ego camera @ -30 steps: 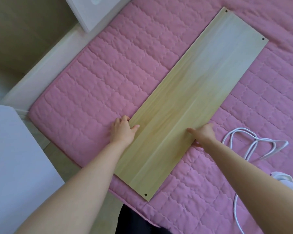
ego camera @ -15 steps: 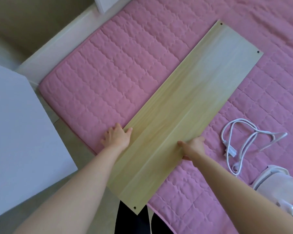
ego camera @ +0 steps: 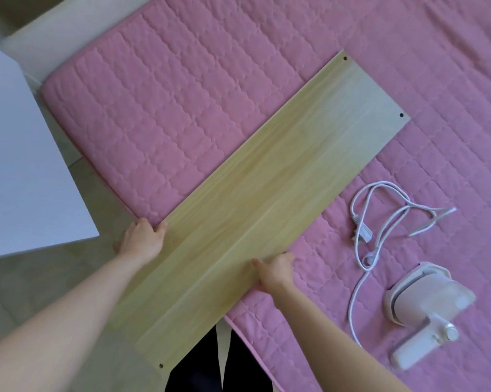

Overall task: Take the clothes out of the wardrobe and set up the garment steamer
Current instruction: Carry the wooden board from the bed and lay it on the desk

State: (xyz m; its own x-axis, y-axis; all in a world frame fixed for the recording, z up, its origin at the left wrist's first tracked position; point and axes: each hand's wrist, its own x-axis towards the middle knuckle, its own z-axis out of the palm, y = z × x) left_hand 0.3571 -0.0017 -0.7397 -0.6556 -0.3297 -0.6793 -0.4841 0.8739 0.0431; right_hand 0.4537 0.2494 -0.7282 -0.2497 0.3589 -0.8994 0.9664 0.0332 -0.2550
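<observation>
The steamer [ego camera: 425, 304] lay on its side on the pink quilted bed [ego camera: 182, 108], near the right edge of view, a little blurred; its white cord [ego camera: 380, 222] trailed in loose loops just above it, the plug among them. Left of the cord a long pale wooden board [ego camera: 252, 199] lay slantwise across the bed, its near end jutting past the mattress edge. The left hand [ego camera: 141, 240] curled over the board's left long edge; the right hand [ego camera: 272, 271] pinched the right edge, thumb on top; both grips were closed on the wood. A white cabinet [ego camera: 26, 179] stood at the left.
</observation>
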